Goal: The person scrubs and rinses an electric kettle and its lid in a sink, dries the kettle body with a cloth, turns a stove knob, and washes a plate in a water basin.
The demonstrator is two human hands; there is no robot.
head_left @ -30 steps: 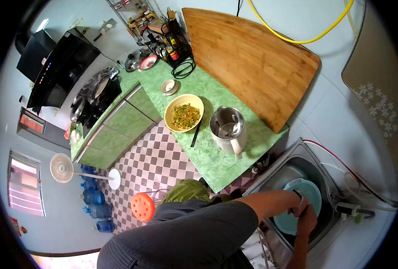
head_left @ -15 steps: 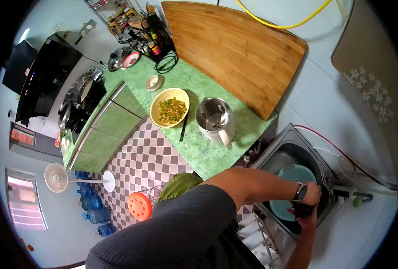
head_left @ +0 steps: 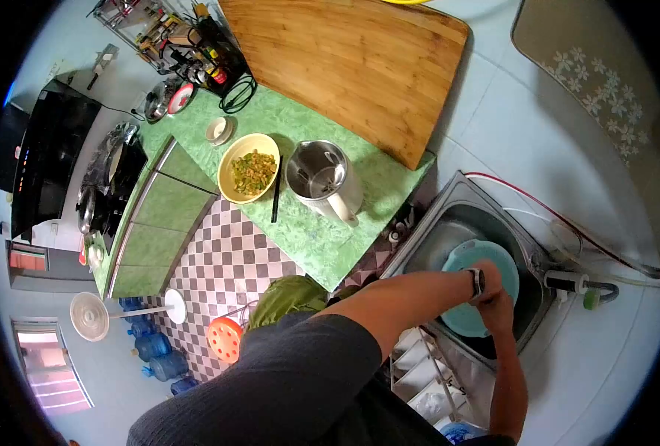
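A light turquoise basin [head_left: 502, 255] sits inside the metal sink [head_left: 434, 236]. Over it, my left hand [head_left: 487, 279], with a watch [head_left: 478, 283] on its wrist, meets my right hand [head_left: 498, 312]. Both hands look closed and pressed together; whatever is between them is hidden by the fingers. A faucet [head_left: 564, 280] with a grey hose end stands at the sink's right side.
On the green counter [head_left: 330, 256] are a metal-lined jug [head_left: 322, 175], a yellow bowl of chopped food [head_left: 249, 169], black chopsticks [head_left: 276, 201] and a small dish [head_left: 219, 130]. A large wooden board [head_left: 352, 67] leans on the wall. A white rack [head_left: 423, 368] is beside the sink.
My hands have moved up and left over the basin and drawn closer together. The dark thing seen between them earlier is now hidden. The view has shifted, moving the counter left.
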